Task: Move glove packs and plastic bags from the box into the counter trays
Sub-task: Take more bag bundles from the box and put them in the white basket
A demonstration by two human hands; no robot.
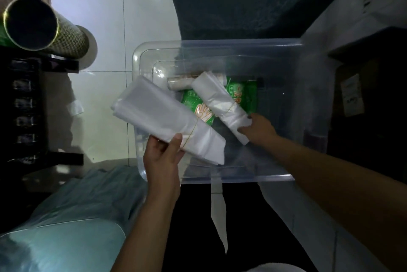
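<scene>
**Both hands on bag bundles at the box**

My left hand [161,155] grips a banded bundle of plastic bags [163,115] over the near-left rim of the clear box [220,51]. My right hand [257,127] closes on a second bundle [220,99] inside the box, lying across the green glove packs [244,95]. A paper-wrapped roll [180,84] lies behind them.

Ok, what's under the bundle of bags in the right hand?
Under that bundle in the right hand lie green glove packs and a pale roll on the box floor. The bundle hides the packs' middle; anything beneath them is covered.
</scene>
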